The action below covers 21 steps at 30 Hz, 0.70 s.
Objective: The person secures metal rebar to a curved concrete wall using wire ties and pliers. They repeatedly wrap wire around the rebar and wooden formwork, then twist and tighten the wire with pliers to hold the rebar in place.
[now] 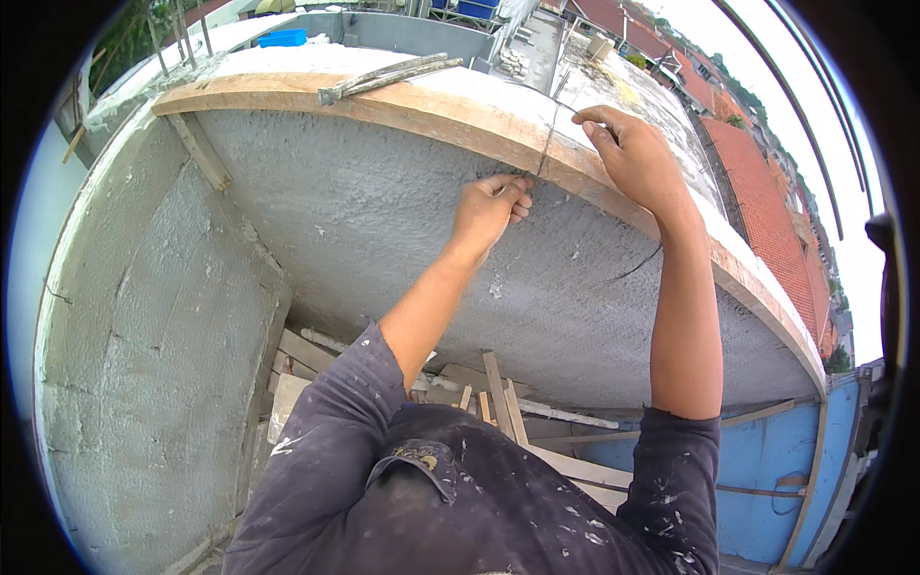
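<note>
A thin dark wire (pixel 548 144) crosses the face of a long wooden plank (pixel 431 117) set along the top edge of a rough grey plastered wall (pixel 383 201). Just under the plank, my left hand (pixel 491 206) is closed, its thumb and fingers pinching at the wire's lower end; the exact grip is partly hidden. Above the plank's top edge, my right hand (pixel 628 153) pinches the wire's upper part between thumb and index finger. Another wire end (pixel 637 268) sticks out from the wall below my right wrist.
A bundle of grey strips (pixel 388 77) lies across the plank. At the left stands a second plastered wall (pixel 153 364), with a short wooden batten (pixel 199 151) in the corner. Loose boards (pixel 503 398) lie below, near a blue panel (pixel 757 470). Red tiled roofs (pixel 767 211) lie beyond.
</note>
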Tool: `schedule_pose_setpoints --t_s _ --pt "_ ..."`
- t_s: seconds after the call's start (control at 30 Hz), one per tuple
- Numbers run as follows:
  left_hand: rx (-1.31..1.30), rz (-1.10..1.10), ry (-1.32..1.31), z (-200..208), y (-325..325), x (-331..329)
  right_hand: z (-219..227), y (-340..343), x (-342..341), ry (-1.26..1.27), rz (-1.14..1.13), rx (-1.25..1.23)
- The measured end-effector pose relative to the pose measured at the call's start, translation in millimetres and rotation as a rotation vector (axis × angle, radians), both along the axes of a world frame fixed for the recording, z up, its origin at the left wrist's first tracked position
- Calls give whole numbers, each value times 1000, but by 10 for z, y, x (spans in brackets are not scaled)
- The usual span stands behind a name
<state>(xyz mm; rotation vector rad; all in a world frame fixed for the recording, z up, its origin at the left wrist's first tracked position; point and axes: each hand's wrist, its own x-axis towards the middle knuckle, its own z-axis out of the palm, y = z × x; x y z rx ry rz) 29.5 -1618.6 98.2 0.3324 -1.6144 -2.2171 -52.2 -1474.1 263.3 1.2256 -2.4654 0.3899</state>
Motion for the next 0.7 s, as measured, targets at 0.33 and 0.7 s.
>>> schedule_pose_setpoints --t_s 0.33,0.7 --pt "-27 52 44 34 120 -104 165 -269 -205 -91 119 263" --pt "24 -86 89 -149 17 -17 -570 434 1148 -353 -145 -80"
